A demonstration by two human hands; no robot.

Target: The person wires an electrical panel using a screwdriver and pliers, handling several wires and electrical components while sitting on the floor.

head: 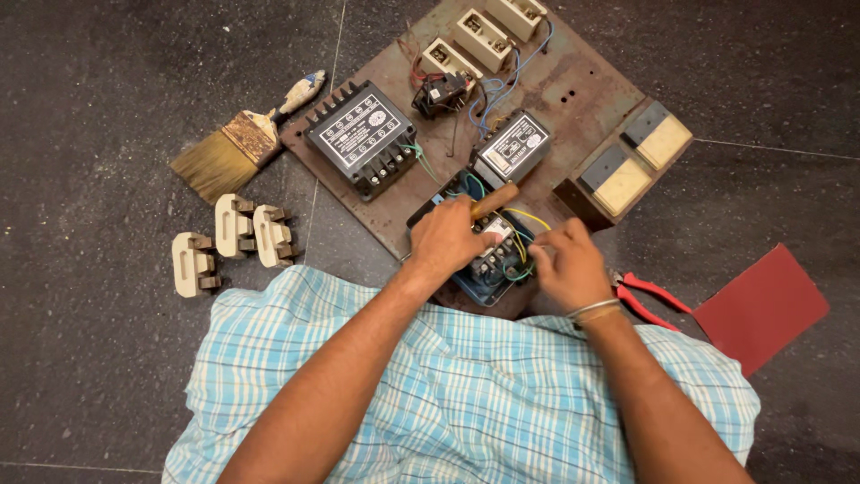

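Observation:
A rusty brown metal board [587, 94] lies on the dark floor with electrical parts mounted on it. My left hand [448, 237] grips a wooden-handled screwdriver [495, 200] and rests on a blue-cased contactor [488, 264] with yellow, green and blue wires at the board's near edge. My right hand [569, 264], with a metal bangle at the wrist, pinches the wires on the contactor's right side. Two black transformers [361, 137] [512, 148] sit further back on the board.
Three cream fuse carriers [235, 240] and a worn paintbrush [235, 148] lie on the floor at the left. Red-handled pliers [649, 296] and a red sheet [761, 305] lie at the right. Cream fuse bases [484, 36] and two switch blocks [640, 157] occupy the board's far side.

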